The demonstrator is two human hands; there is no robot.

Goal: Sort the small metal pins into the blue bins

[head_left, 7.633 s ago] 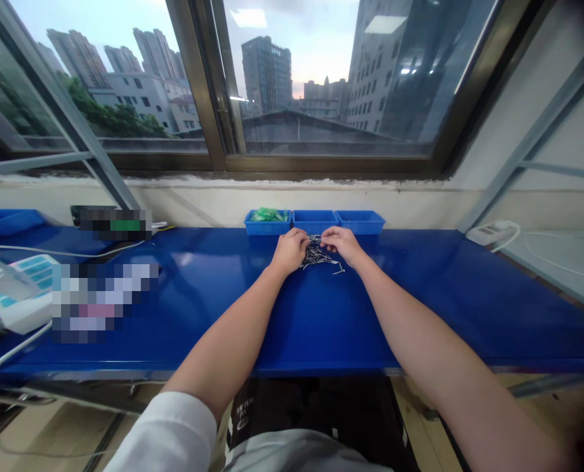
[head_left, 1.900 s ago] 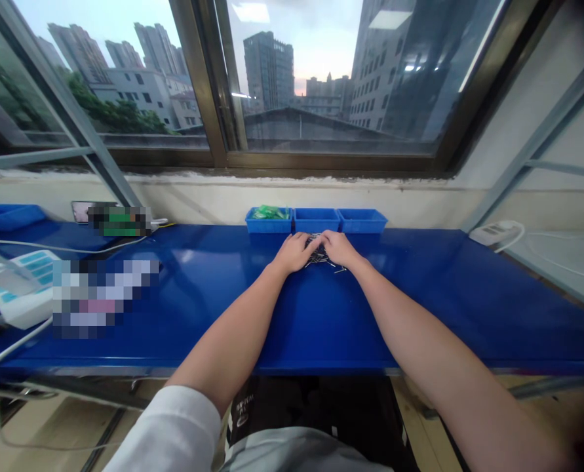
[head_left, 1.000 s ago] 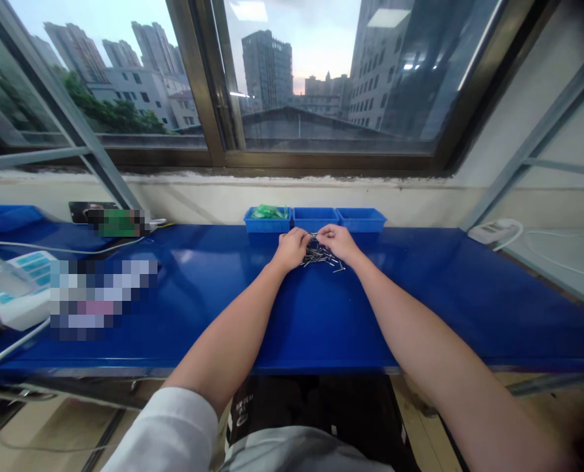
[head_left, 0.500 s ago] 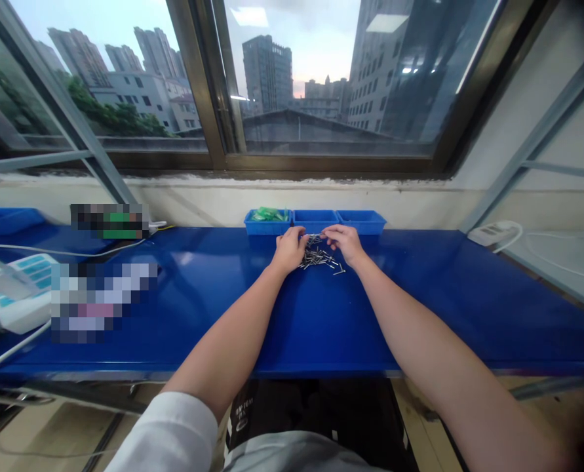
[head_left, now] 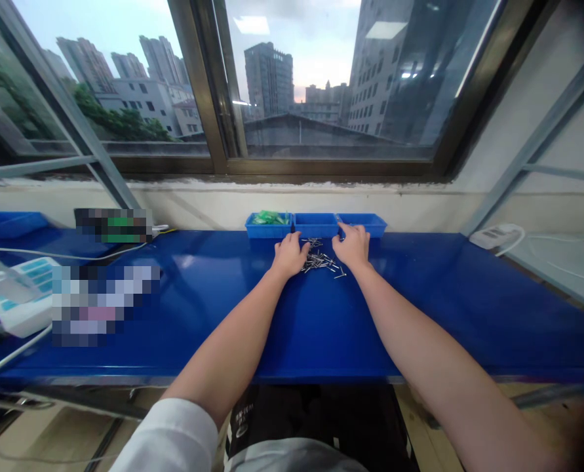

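Observation:
A loose pile of thin silvery metal pins [head_left: 320, 261], looking like blind rivets, lies on the blue tabletop. My left hand [head_left: 288, 255] rests at the pile's left edge, its thumb apart from the fingers and nothing visible in it. On the other side, my right hand [head_left: 354, 246] is over the tabletop in front of the right blue bin [head_left: 377, 227]. Its fingers are spread, with the index finger reaching toward the bin's near left corner. I see nothing held there. One pin [head_left: 339, 275] lies a little apart, below the right hand.
Behind the pile stand a middle blue bin [head_left: 315, 226] and a left blue bin [head_left: 269, 231] holding green pieces [head_left: 271, 217]. A white device with teal compartments [head_left: 29, 288] and a cable sits at left. A white power strip [head_left: 495, 236] is at right.
My right hand has moved from above the pile slightly right, and its fingers have spread. The left hand stays beside the pile, its fingers a little flatter. The view has tilted slightly.

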